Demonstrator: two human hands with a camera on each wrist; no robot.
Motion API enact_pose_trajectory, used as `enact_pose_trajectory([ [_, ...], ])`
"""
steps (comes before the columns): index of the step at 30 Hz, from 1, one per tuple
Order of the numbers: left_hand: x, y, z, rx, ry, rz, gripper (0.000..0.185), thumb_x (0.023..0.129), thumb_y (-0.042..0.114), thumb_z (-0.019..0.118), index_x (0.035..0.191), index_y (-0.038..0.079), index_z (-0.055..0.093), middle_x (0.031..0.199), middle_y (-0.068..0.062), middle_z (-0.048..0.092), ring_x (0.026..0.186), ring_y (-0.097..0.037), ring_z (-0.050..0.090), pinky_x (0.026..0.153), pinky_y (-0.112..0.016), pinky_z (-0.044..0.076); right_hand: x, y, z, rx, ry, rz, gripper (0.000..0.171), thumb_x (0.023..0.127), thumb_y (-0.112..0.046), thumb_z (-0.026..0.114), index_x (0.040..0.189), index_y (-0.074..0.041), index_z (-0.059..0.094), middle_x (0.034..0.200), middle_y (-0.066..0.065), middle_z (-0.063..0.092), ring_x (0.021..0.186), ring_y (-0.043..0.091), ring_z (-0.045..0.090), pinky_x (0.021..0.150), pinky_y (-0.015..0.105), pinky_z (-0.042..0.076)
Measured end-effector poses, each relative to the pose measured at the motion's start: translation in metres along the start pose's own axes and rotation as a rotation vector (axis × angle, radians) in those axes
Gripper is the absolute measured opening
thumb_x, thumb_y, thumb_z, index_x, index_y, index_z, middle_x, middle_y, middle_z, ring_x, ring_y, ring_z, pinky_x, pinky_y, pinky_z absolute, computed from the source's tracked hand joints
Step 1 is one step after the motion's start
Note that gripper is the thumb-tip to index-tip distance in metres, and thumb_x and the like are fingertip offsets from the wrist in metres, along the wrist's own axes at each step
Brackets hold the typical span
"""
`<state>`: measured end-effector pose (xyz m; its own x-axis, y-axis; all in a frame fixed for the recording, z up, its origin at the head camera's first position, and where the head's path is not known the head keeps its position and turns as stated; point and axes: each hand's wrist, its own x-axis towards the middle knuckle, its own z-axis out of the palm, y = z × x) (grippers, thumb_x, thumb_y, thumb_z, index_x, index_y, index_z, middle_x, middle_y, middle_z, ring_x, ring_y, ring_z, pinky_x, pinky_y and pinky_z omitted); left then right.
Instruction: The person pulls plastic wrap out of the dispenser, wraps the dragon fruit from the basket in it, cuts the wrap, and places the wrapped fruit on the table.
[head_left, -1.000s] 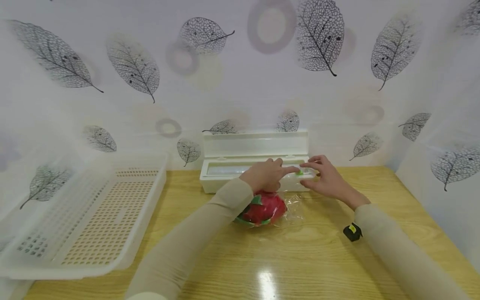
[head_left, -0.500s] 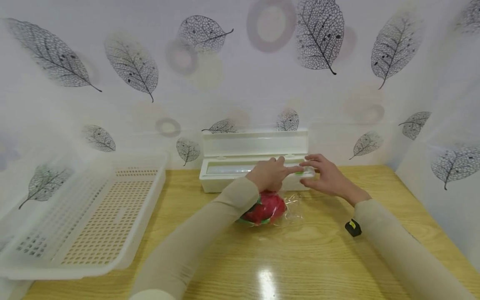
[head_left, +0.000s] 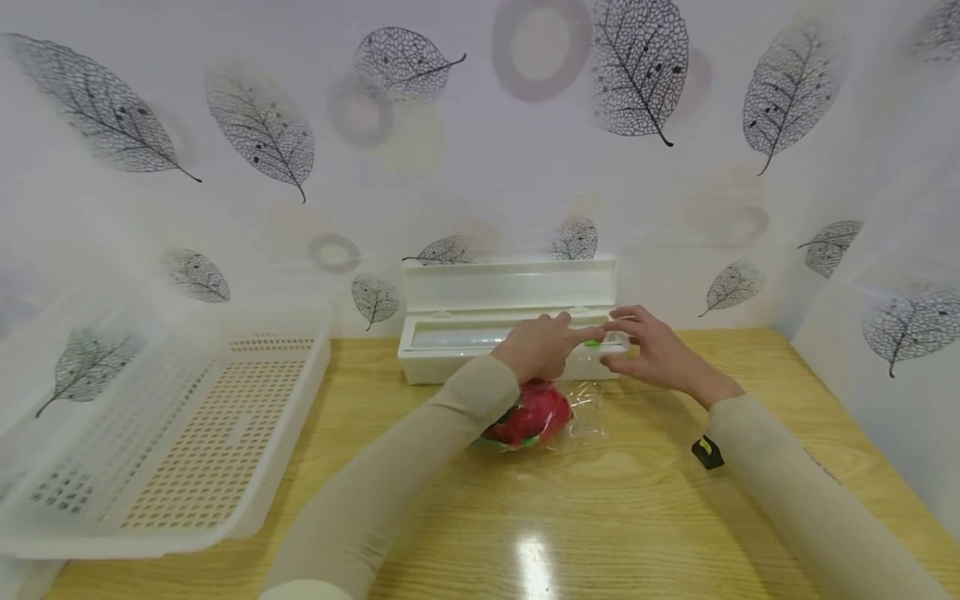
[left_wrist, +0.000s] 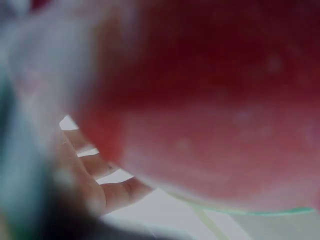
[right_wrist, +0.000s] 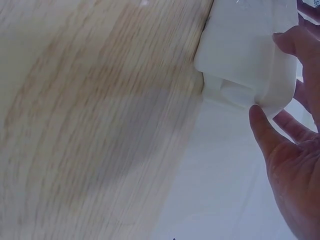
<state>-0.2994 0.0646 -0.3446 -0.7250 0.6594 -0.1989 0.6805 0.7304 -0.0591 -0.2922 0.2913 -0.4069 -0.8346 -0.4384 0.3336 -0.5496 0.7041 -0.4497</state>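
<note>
A white cling-film box (head_left: 450, 350) stands open at the back of the wooden table (head_left: 600, 517), its lid (head_left: 510, 287) upright. My left hand (head_left: 547, 343) lies on the box's front rail, index finger stretched to the small green slider (head_left: 592, 342). My right hand (head_left: 648, 350) holds the box's right end (right_wrist: 245, 55), thumb (right_wrist: 264, 132) under its corner and fingers on the far side. A red dragon fruit (head_left: 534, 414) lies on clear film (head_left: 585, 408) beneath my left wrist. It fills the left wrist view as a red blur (left_wrist: 225, 100).
A large white perforated basket (head_left: 318, 367) sits at the left of the table. A small black and yellow object (head_left: 707, 451) lies beside my right forearm. Leaf-patterned walls close in the back and right side.
Both hands stay at the box's right end. The right hand has edged slightly left toward the left index finger at the green slider.
</note>
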Motion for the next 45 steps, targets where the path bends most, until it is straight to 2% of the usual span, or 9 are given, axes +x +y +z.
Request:
enact_pose_trajectory([
  [7, -0.004, -0.007, -0.001, -0.106, 0.021, 0.045, 0.063, 0.096, 0.004, 0.058, 0.149, 0.036, 0.046, 0.133, -0.007, 0.059, 0.1, -0.02, 0.063, 0.063, -0.025, 0.054, 0.0, -0.001, -0.001, 0.014, -0.023, 0.031, 0.046, 0.086, -0.015, 0.081, 0.126, 0.002, 0.067, 0.138, 0.03, 0.052, 0.117, 0.049, 0.06, 0.091, 0.059, 0.058],
  [13, -0.005, -0.011, -0.003, -0.109, 0.01, 0.062, 0.056, 0.097, 0.005, 0.057, 0.145, 0.033, 0.05, 0.127, -0.006, 0.063, 0.096, -0.018, 0.06, 0.066, -0.025, 0.053, 0.0, -0.004, -0.003, 0.01, -0.038, 0.038, 0.048, 0.087, -0.014, 0.081, 0.128, 0.003, 0.065, 0.138, 0.03, 0.051, 0.117, 0.049, 0.06, 0.093, 0.059, 0.057],
  [23, -0.009, -0.018, -0.008, -0.146, -0.005, 0.081, 0.047, 0.1, 0.01, 0.058, 0.144, 0.026, 0.054, 0.132, -0.005, 0.063, 0.112, -0.019, 0.061, 0.092, -0.032, 0.055, 0.001, -0.004, -0.002, 0.03, -0.034, 0.003, 0.047, 0.087, -0.012, 0.08, 0.128, 0.005, 0.065, 0.139, 0.031, 0.051, 0.116, 0.048, 0.06, 0.093, 0.06, 0.056],
  [28, -0.012, -0.024, -0.006, -0.195, 0.007, 0.096, 0.048, 0.098, 0.01, 0.058, 0.144, 0.026, 0.057, 0.132, -0.006, 0.061, 0.113, -0.018, 0.06, 0.099, -0.033, 0.054, 0.001, -0.004, -0.011, 0.075, -0.109, 0.049, 0.048, 0.09, -0.016, 0.079, 0.132, 0.003, 0.063, 0.146, 0.031, 0.047, 0.129, 0.052, 0.053, 0.098, 0.059, 0.054],
  [32, -0.016, -0.028, -0.004, -0.223, 0.042, 0.141, 0.047, 0.098, 0.01, 0.057, 0.143, 0.021, 0.06, 0.135, -0.007, 0.06, 0.118, -0.019, 0.058, 0.106, -0.033, 0.05, 0.0, -0.007, -0.022, 0.057, -0.155, 0.085, 0.045, 0.092, -0.016, 0.076, 0.132, 0.0, 0.063, 0.148, 0.029, 0.048, 0.135, 0.051, 0.048, 0.1, 0.059, 0.053],
  [35, -0.018, -0.029, -0.001, -0.224, 0.069, 0.181, 0.044, 0.098, 0.01, 0.057, 0.141, 0.017, 0.062, 0.138, -0.007, 0.061, 0.123, -0.02, 0.058, 0.109, -0.033, 0.048, 0.0, -0.013, -0.026, 0.02, -0.124, 0.049, 0.04, 0.092, -0.013, 0.075, 0.129, -0.001, 0.065, 0.143, 0.026, 0.055, 0.131, 0.049, 0.053, 0.099, 0.059, 0.054],
  [39, -0.02, -0.029, -0.001, -0.194, 0.106, 0.222, 0.041, 0.099, 0.013, 0.057, 0.139, 0.015, 0.063, 0.141, -0.005, 0.061, 0.123, -0.022, 0.06, 0.108, -0.034, 0.05, 0.004, -0.022, -0.022, -0.029, -0.086, -0.044, 0.037, 0.092, -0.013, 0.075, 0.127, -0.001, 0.067, 0.137, 0.022, 0.062, 0.127, 0.045, 0.058, 0.099, 0.062, 0.053],
  [45, -0.02, -0.028, -0.002, -0.162, 0.105, 0.234, 0.047, 0.099, 0.014, 0.056, 0.146, 0.019, 0.058, 0.146, -0.002, 0.059, 0.123, -0.023, 0.059, 0.103, -0.037, 0.053, 0.008, -0.029, -0.013, -0.118, -0.123, -0.128, 0.042, 0.093, -0.014, 0.075, 0.132, -0.002, 0.066, 0.133, 0.018, 0.067, 0.126, 0.041, 0.059, 0.104, 0.061, 0.048],
])
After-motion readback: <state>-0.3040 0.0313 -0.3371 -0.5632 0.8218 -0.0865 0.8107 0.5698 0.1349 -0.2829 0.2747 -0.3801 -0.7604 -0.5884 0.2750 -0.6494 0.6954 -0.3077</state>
